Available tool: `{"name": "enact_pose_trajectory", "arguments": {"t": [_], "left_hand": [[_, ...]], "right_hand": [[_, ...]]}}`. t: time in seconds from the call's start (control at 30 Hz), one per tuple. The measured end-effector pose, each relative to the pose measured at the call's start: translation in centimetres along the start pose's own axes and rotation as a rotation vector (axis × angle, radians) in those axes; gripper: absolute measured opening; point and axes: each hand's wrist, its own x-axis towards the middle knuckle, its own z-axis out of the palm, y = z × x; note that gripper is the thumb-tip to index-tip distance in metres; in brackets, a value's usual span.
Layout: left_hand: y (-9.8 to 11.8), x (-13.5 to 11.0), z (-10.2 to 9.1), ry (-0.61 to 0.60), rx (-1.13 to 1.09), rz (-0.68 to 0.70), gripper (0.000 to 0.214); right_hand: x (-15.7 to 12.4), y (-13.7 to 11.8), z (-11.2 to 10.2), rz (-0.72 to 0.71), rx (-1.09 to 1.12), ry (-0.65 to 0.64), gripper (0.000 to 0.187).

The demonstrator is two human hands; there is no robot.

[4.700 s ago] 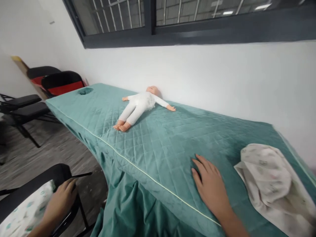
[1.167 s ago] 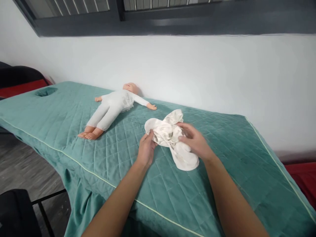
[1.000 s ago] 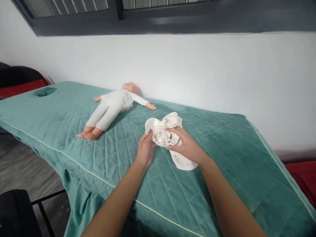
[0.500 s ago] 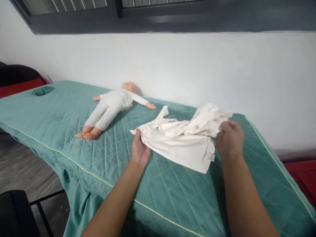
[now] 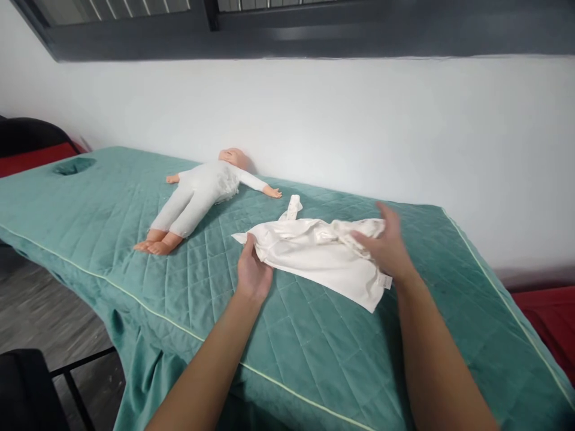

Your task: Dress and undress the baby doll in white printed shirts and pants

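A small white baby garment (image 5: 323, 263) with a faint print on part of it lies partly opened out on the green quilted cover. My left hand (image 5: 255, 272) grips its left edge between thumb and fingers. At the garment's upper right, my right hand (image 5: 386, 242) has thumb and fingers spread and is over or against the bunched cloth; whether it touches is hard to tell. A small label (image 5: 385, 281) sticks out at the right edge. Farther left, a baby doll (image 5: 202, 185) in a white body lies on its back, arms spread, apart from both hands.
The green quilted cover (image 5: 112, 221) drapes over a long bed with a hole (image 5: 74, 166) at its left end. Behind runs a white wall (image 5: 314, 120) below a dark window frame (image 5: 287, 36). A black chair (image 5: 31, 389) stands at lower left, and something red (image 5: 545, 317) at right.
My right hand has let go of the raised printed cloth, moved slightly left and opened. That cloth has dropped flatter onto the garment. My left hand keeps its hold.
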Motion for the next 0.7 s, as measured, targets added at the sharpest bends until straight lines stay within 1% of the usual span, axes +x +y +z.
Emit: {"name": "enact_pose_trajectory", "arguments": {"t": [0.03, 0.07, 0.13, 0.17, 0.23, 0.33, 0.4, 0.43, 0.47, 0.53, 0.6, 0.63, 0.67, 0.7], "left_hand": [[0.0, 0.0, 0.0, -0.009, 0.008, 0.003, 0.031], [-0.1, 0.0, -0.1, -0.018, 0.016, 0.004, 0.031], [-0.2, 0.1, -0.1, -0.029, 0.027, -0.001, 0.032], [-0.2, 0.1, -0.1, -0.028, 0.03, -0.002, 0.032], [-0.3, 0.1, -0.1, -0.018, 0.03, -0.002, 0.03], [-0.2, 0.0, -0.1, -0.006, 0.017, -0.003, 0.027], [-0.2, 0.0, -0.1, -0.004, 0.017, 0.001, 0.026], [-0.2, 0.0, -0.1, -0.004, 0.021, 0.006, 0.026], [-0.3, 0.0, -0.1, -0.005, 0.025, 0.016, 0.026], [-0.3, 0.1, -0.2, -0.008, 0.029, 0.041, 0.025], [-0.4, 0.1, -0.4, -0.013, 0.024, 0.062, 0.024], [-0.5, 0.2, -0.4, -0.016, 0.022, 0.068, 0.024], [-0.5, 0.2, -0.5, -0.022, 0.022, 0.068, 0.024], [-0.5, 0.2, -0.5, -0.029, 0.021, 0.064, 0.024]], "right_hand": [[-0.1, 0.1, 0.8, -0.053, -0.136, -0.101, 0.082], [-0.3, 0.2, 1.4, -0.079, -0.26, -0.197, 0.081], [-0.5, 0.3, 2.3, -0.071, -0.426, -0.324, 0.066], [-0.6, 0.4, 2.6, -0.065, -0.477, -0.353, 0.056], [-0.7, 0.4, 2.7, -0.072, -0.515, -0.351, 0.041], [-0.7, 0.1, 2.2, -0.047, -0.485, -0.278, 0.033], [-0.5, 0.1, 1.7, 0.029, -0.421, -0.174, 0.03], [-0.4, 0.1, 1.3, 0.074, -0.371, -0.098, 0.026], [-0.1, 0.2, 0.9, 0.119, -0.308, -0.003, 0.023], [0.4, 0.5, -0.1, 0.19, -0.129, 0.243, 0.023], [0.9, 0.7, -1.2, 0.214, 0.078, 0.513, 0.024], [1.0, 0.8, -1.7, 0.208, 0.165, 0.621, 0.025], [0.9, 0.8, -2.3, 0.195, 0.227, 0.704, 0.026], [0.6, 0.7, -2.9, 0.189, 0.258, 0.753, 0.028]]}}
